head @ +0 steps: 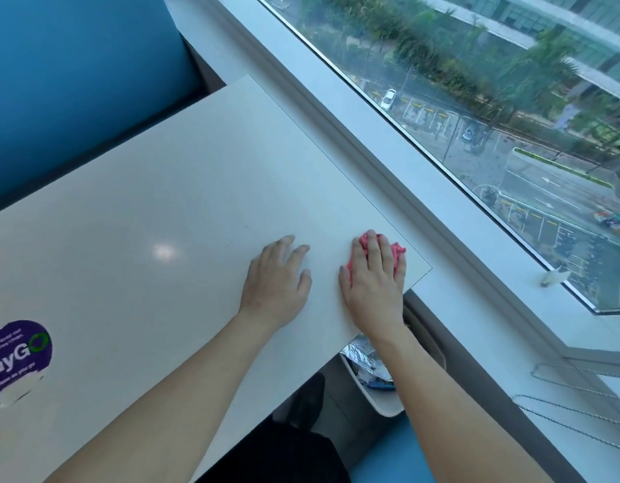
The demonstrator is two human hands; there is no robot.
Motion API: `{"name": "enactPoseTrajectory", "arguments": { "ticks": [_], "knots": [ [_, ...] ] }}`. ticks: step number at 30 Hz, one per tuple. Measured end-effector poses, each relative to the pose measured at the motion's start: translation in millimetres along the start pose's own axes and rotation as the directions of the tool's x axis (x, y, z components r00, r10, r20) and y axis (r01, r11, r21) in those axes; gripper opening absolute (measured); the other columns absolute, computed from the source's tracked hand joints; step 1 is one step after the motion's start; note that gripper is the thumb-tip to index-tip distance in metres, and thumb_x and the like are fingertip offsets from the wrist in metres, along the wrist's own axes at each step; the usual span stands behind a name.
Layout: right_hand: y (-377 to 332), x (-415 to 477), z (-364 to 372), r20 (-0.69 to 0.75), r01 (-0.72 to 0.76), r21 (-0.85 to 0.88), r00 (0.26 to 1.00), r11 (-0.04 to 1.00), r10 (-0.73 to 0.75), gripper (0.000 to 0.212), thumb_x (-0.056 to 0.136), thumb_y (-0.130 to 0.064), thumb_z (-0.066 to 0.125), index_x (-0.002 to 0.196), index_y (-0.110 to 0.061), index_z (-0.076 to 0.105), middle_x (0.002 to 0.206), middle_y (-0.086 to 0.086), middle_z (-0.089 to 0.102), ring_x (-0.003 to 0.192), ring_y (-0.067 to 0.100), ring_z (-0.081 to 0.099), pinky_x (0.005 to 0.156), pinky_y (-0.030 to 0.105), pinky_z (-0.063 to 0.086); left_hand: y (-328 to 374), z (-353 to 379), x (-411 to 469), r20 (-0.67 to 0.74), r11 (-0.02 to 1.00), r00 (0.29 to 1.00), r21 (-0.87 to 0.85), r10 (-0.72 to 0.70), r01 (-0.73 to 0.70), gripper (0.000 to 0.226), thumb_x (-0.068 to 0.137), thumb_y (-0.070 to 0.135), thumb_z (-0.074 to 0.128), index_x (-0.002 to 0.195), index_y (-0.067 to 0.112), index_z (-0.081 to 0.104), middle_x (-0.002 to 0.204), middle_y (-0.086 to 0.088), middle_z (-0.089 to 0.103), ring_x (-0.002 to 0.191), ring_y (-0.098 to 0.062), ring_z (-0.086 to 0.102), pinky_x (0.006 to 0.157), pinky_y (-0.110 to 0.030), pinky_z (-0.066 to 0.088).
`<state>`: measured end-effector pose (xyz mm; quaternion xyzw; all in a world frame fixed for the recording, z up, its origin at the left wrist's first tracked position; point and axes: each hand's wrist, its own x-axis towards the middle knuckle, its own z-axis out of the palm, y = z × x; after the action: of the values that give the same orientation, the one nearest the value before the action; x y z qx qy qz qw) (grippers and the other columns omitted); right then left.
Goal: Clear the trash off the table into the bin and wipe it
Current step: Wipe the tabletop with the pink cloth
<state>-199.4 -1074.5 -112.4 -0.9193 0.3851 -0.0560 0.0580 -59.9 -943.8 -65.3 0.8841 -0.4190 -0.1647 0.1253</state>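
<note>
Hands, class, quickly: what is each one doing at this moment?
Left hand: open, flat on the table, holding nothing.
Right hand: pressed down on the pink cloth near the table's corner.

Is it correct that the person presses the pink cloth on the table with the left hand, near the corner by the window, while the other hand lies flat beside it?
Not quite: the head view shows the right hand pressing the pink cloth near the table corner by the window. The left hand is the one lying flat beside it.
</note>
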Motion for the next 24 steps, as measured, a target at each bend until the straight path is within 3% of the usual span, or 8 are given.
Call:
{"name": "enactPoseTrajectory", "arguments": {
  "ticks": [4, 6, 8, 10, 14, 16, 20, 24],
  "knots": [
    [19, -29, -3, -0.032, -0.102, -0.039, 0.994, 0.994, 0.101, 0.051, 0.104, -0.039, 0.041, 0.148, -0.013, 0.047, 0.161, 0.010, 0.036, 0.151, 0.031, 0.028, 0.118, 0.058, 0.024, 12, 14, -16, 0.117, 0.993, 0.991, 0.088, 0.071, -0.082, 0.057, 0.102, 0.041, 0.042, 0.157, 0.024, 0.038, 0.169, -0.007, 0.023, 0.154, -0.029, 0.022, 0.122, -0.044, 0.023],
    [30, -43, -2, -0.051, -0.213, 0.021, 0.976, 0.977, 0.214, 0.050, 0.105, -0.037, 0.041, 0.146, -0.011, 0.048, 0.158, 0.013, 0.038, 0.146, 0.034, 0.033, 0.105, 0.057, 0.037, 14, 19, -21, 0.186, 0.988, 0.981, 0.128, 0.064, -0.089, 0.064, 0.105, 0.044, 0.035, 0.164, 0.024, 0.019, 0.173, -0.006, 0.003, 0.159, -0.028, 0.003, 0.128, -0.043, 0.008],
    [40, -57, 4, -0.110, -0.281, 0.152, 0.948, 0.948, 0.299, 0.049, 0.105, -0.032, 0.042, 0.144, -0.003, 0.049, 0.149, 0.021, 0.041, 0.131, 0.042, 0.041, 0.099, 0.054, 0.040, 16, 21, -26, 0.215, 0.986, 0.975, 0.139, 0.059, -0.091, 0.067, 0.106, 0.046, 0.032, 0.165, 0.023, 0.009, 0.173, -0.004, -0.007, 0.159, -0.027, -0.007, 0.129, -0.044, 0.000],
    [47, -70, 11, -0.117, -0.329, 0.317, 0.917, 0.890, 0.381, 0.051, 0.107, -0.030, 0.036, 0.144, 0.002, 0.048, 0.140, 0.028, 0.042, 0.118, 0.044, 0.043, 0.103, 0.048, 0.033, 17, 22, -30, 0.230, 0.987, 0.971, 0.129, 0.062, -0.094, 0.068, 0.107, 0.046, 0.031, 0.165, 0.023, 0.005, 0.172, -0.003, -0.011, 0.158, -0.027, -0.011, 0.128, -0.045, -0.004],
    [53, -97, 10, -0.088, -0.434, 0.469, 0.844, 0.769, 0.530, 0.049, 0.107, -0.028, 0.034, 0.143, 0.001, 0.051, 0.137, 0.026, 0.045, 0.121, 0.043, 0.042, 0.105, 0.048, 0.036, 18, 19, -37, 0.267, 0.996, 0.961, 0.043, 0.068, -0.083, 0.065, 0.107, 0.047, 0.032, 0.165, 0.024, 0.012, 0.173, 0.001, -0.008, 0.159, -0.022, -0.011, 0.127, -0.043, -0.006],
    [60, -108, 4, -0.094, -0.421, 0.487, 0.846, 0.766, 0.524, 0.041, 0.109, -0.021, 0.038, 0.144, -0.002, 0.050, 0.139, 0.020, 0.044, 0.126, 0.036, 0.039, 0.108, 0.047, 0.039, 18, 12, -44, 0.274, 0.997, 0.959, -0.030, 0.071, -0.066, 0.062, 0.108, 0.047, 0.033, 0.164, 0.025, 0.018, 0.173, 0.003, -0.004, 0.159, -0.019, -0.006, 0.128, -0.040, -0.003],
    [81, -122, 7, 0.016, -0.344, 0.353, 0.932, 0.870, 0.362, 0.041, 0.109, -0.025, 0.036, 0.147, -0.010, 0.042, 0.130, 0.014, 0.056, 0.128, 0.028, 0.041, 0.109, 0.037, 0.035, 19, -5, -66, 0.196, 0.990, 0.978, -0.135, 0.074, -0.047, 0.059, 0.107, 0.045, 0.039, 0.162, 0.026, 0.026, 0.173, 0.002, 0.006, 0.158, -0.018, 0.005, 0.129, -0.038, 0.006],
    [78, -128, -5, 0.111, -0.409, 0.408, 0.910, 0.816, 0.400, 0.042, 0.109, -0.024, 0.036, 0.144, -0.005, 0.049, 0.138, 0.018, 0.048, 0.125, 0.035, 0.044, 0.107, 0.042, 0.035, 25, -26, -88, 0.191, 0.978, 0.980, -0.209, 0.057, -0.016, 0.057, 0.108, 0.045, 0.039, 0.161, 0.029, 0.028, 0.172, 0.008, 0.009, 0.157, -0.013, 0.007, 0.128, -0.036, 0.009]
  ]
}}
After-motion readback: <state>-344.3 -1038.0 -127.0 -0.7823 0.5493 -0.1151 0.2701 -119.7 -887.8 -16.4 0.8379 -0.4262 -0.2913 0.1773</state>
